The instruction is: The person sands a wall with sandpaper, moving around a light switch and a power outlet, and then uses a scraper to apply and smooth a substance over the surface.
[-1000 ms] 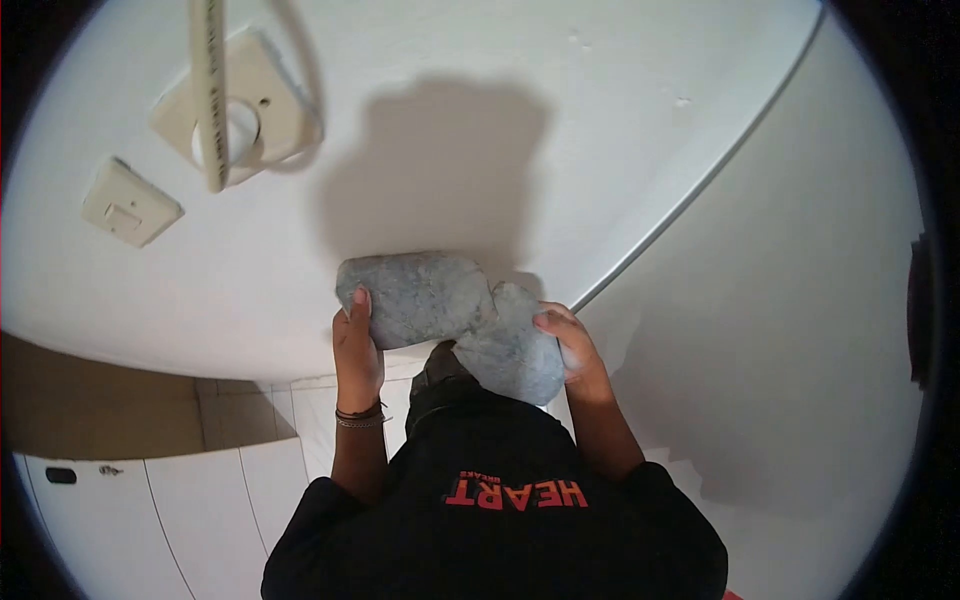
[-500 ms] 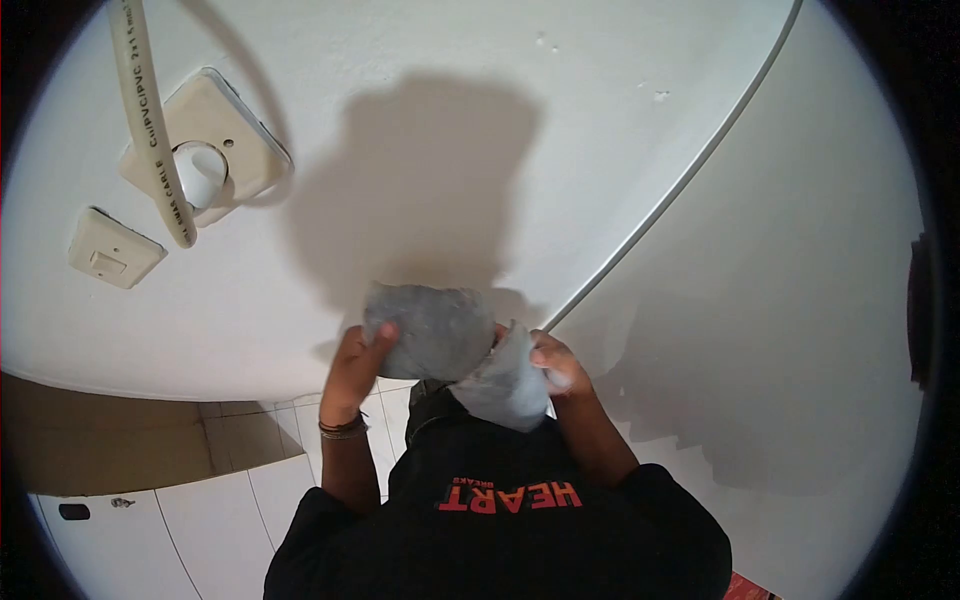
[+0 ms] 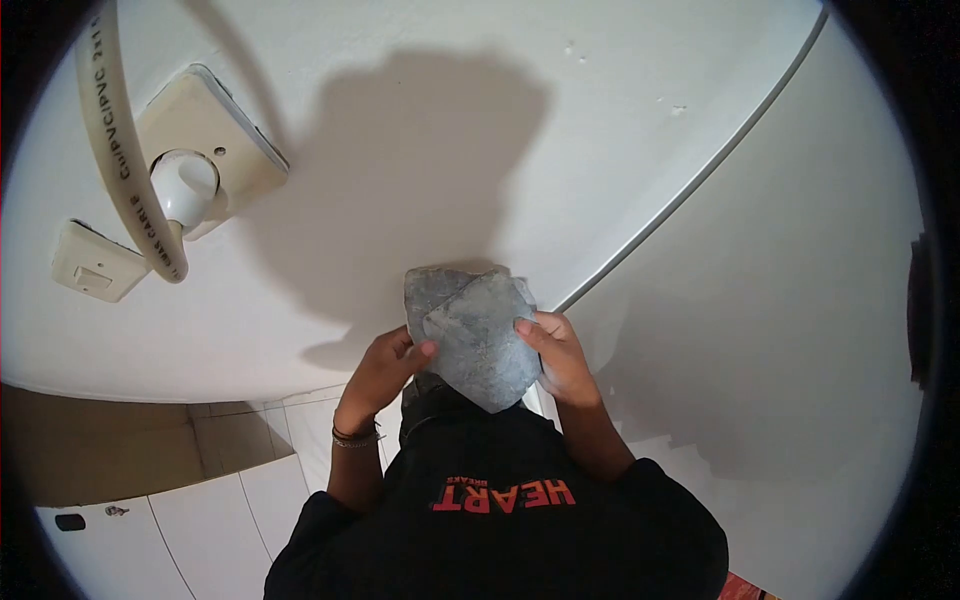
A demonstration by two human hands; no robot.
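A thin grey cloth, folded into layers with a slanting flap on top, is held up in front of my black shirt. My left hand grips its left edge, thumb on top and fingers behind. On the right edge, my right hand holds it the same way, with the thumb pressed on the front face. Most of the fingers of both hands are hidden behind the cloth.
A white wall with a socket, a white plug and a thick cable is at upper left. A light switch sits below. White cabinet doors stand at lower left. A narrow strip runs diagonally along the right.
The grey cloth was spread into two parts side by side; now these overlap in one stack. My hands have come closer together, the left moving right and slightly down.
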